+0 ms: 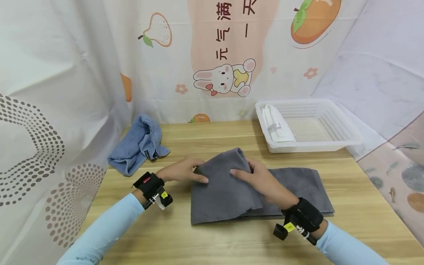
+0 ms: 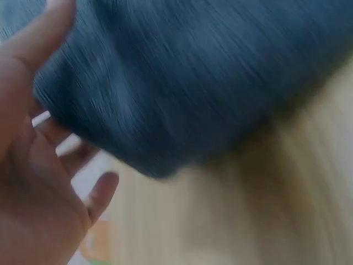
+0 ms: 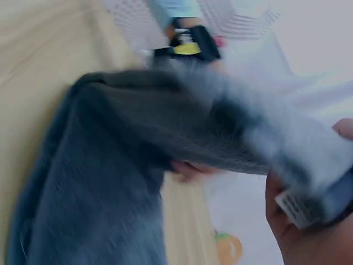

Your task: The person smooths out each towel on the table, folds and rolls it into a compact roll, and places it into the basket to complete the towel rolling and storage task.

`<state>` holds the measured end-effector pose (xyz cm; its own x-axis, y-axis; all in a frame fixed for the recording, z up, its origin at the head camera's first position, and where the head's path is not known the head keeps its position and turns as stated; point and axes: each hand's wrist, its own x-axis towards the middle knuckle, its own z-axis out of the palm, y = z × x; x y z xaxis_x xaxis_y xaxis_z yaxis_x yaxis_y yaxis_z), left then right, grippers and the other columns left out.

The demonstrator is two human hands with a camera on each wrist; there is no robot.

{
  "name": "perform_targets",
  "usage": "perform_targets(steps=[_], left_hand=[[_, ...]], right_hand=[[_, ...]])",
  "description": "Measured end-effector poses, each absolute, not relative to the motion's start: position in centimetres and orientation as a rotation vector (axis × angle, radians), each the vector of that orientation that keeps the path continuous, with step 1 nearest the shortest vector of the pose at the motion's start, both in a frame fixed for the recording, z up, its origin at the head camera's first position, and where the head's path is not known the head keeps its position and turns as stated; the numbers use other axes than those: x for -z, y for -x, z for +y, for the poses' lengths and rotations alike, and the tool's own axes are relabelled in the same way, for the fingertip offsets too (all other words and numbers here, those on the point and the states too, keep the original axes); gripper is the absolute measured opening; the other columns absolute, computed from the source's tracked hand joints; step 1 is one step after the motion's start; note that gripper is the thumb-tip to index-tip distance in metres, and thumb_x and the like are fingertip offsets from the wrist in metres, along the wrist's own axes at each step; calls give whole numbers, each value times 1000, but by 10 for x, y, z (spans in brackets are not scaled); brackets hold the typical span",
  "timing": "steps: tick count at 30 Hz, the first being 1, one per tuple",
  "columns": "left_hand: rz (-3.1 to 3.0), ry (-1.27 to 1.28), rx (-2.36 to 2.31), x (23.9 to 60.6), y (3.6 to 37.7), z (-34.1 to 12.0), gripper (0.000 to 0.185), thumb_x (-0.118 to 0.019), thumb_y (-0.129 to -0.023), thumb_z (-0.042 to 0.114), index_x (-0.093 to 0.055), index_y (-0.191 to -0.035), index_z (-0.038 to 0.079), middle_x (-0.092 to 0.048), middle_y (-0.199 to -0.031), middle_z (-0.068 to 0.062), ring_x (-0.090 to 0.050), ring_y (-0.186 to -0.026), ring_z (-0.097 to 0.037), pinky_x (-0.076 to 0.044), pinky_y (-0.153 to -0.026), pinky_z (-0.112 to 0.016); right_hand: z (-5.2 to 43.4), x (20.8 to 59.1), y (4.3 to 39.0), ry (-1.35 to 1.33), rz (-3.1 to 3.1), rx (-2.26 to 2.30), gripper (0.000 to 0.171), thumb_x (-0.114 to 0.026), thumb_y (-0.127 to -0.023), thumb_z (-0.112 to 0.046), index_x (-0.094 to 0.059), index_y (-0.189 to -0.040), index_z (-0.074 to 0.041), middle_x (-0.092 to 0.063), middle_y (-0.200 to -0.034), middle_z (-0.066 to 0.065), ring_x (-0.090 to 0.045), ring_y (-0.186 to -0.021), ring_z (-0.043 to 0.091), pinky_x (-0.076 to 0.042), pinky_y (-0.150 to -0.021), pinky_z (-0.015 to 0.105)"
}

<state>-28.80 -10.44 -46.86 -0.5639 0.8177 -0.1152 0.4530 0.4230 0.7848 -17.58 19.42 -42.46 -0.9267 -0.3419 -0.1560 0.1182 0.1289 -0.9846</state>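
A grey towel lies folded on the table, one part flat to the right and the other part lifted toward the left. My right hand grips the lifted part near its upper right edge, thumb in front. In the right wrist view a white label shows beside those fingers. At the towel's left edge is my left hand, its thumb across the front and its other fingers partly behind the cloth. The left wrist view, blurred, shows this hand at the towel's edge.
A crumpled blue towel lies at the table's back left. At the back right stands a white plastic basket holding a folded white cloth. Printed curtains hang behind and at the sides of the wooden table.
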Motion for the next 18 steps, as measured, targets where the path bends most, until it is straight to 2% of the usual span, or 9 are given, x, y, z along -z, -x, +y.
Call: perform_targets(steps=[2, 4, 6, 9, 12, 18], left_hand=[[2157, -1036, -953, 476, 290, -109, 26, -78, -91, 43, -72, -110, 26, -65, -99, 11, -57, -89, -10, -45, -78, -30], [2144, -1037, -927, 482, 290, -111, 22, -77, -92, 43, -72, -104, 26, -62, -96, 7, -54, -88, -14, -42, -75, -30], [2146, -1046, -907, 488, 289, -112, 18, -78, -92, 44, -72, -95, 27, -60, -100, 3, -53, -95, -17, -40, -77, -30], [2130, -1067, -912, 492, 287, -111, 31, -77, -93, 42, -58, -77, 23, -48, -97, -4, -45, -94, -22, -34, -75, -33], [2077, -1105, -924, 495, 284, -110, 38, -73, -96, 42, -47, -78, 20, -41, -93, -4, -42, -89, -18, -32, -73, -31], [1992, -1190, -954, 507, 279, -102, 30, -67, -100, 41, -52, -84, 21, -39, -79, 2, -39, -74, -12, -32, -69, -29]], right_hand=[[208, 420, 177, 134, 2023, 1904, 50, -74, -97, -31, -54, -137, -9, -69, -110, 17, -72, -89, 32, -60, -73, 47], [227, 419, 178, 118, 2084, 1895, 42, -75, -96, -31, -57, -128, -9, -69, -102, 13, -71, -81, 26, -59, -68, 43], [248, 420, 178, 108, 2171, 1860, 36, -74, -97, -31, -59, -121, -10, -68, -94, 9, -67, -71, 21, -58, -61, 39], [279, 425, 177, 70, 2274, 1792, 31, -71, -99, -33, -61, -117, -10, -67, -86, 5, -62, -62, 16, -53, -54, 35], [305, 433, 177, 2, 2320, 1749, 33, -68, -101, -36, -63, -121, -9, -69, -86, 3, -63, -64, 15, -54, -55, 35], [348, 456, 182, -61, 2384, 1624, 44, -58, -106, -40, -57, -127, -1, -65, -97, 6, -64, -75, 18, -54, -63, 36]])
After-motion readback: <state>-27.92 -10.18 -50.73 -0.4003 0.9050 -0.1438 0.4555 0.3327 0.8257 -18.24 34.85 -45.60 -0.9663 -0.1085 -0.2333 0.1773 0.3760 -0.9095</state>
